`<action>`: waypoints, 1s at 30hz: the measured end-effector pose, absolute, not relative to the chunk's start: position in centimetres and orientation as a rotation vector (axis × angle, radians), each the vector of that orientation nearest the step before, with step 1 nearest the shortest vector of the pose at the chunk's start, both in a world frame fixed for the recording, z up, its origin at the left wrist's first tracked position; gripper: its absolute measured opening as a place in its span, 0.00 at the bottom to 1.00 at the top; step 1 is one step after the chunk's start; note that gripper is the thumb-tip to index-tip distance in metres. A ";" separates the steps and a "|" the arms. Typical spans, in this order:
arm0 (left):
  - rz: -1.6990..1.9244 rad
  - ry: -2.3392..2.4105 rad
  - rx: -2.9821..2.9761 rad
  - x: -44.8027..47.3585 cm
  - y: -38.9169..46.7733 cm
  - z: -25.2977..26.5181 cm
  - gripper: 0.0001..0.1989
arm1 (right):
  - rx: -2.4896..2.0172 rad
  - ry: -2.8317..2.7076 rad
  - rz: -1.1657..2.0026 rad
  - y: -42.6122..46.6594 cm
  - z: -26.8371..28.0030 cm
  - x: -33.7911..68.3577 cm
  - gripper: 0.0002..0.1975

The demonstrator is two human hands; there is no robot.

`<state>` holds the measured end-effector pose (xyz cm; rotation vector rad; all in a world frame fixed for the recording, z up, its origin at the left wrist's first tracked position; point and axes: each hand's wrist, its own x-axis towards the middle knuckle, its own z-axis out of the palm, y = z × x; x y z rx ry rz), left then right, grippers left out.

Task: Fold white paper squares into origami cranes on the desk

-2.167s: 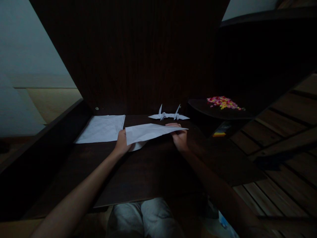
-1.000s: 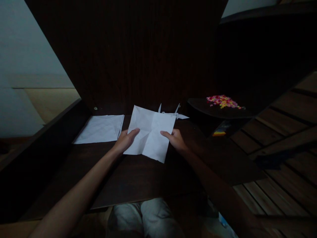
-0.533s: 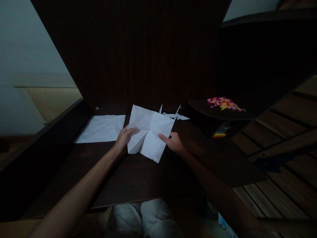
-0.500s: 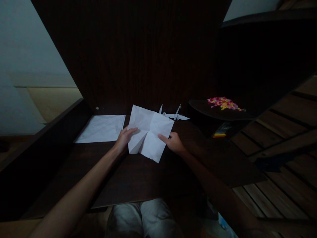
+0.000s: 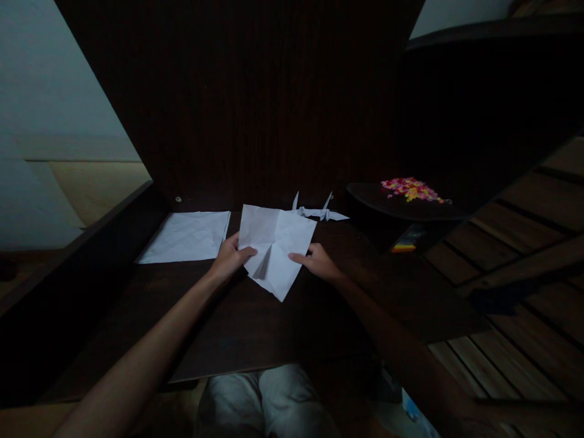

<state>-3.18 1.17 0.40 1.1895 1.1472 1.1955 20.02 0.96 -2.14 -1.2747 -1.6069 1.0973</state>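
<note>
No lettering, label, brand, number or sign can be read in head view. Yellow-edged item (image 5: pixel 404 248) beneath curved shelf (image 5: pixel 370 197): shown too small and too dim for any print to be made out. Blue-and-white item (image 5: pixel 410 407), lower right: partly hidden by forearm (image 5: pixel 401 337), any marking likewise not to be deciphered.

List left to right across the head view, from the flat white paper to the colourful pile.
Flat white paper, left hand, creased white sheet, right hand, colourful pile.
</note>
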 end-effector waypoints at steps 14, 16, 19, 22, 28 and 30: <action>0.997 1.226 1.428 -3.1 0.7 0.3 0.24 | -1.109 -1.309 1.383 0.6 -1.4 19.7 0.16; 0.970 1.230 1.475 -3.1 0.7 0.2 0.24 | -1.096 -1.309 1.400 0.7 -1.5 19.7 0.18; 0.940 1.205 1.544 -3.1 0.8 -0.3 0.26 | -1.097 -1.309 1.426 0.8 -1.7 19.7 0.21; 0.923 1.191 1.613 -3.1 0.9 -1.0 0.29 | -1.108 -1.336 1.436 0.9 -1.7 19.7 0.23; 0.895 1.264 1.725 -3.1 1.0 -1.7 0.30 | -1.119 -1.381 1.395 1.1 -2.1 19.8 0.25; 0.885 1.288 1.758 -3.0 1.0 -1.7 0.29 | -1.146 -1.386 1.365 1.2 -2.3 19.9 0.25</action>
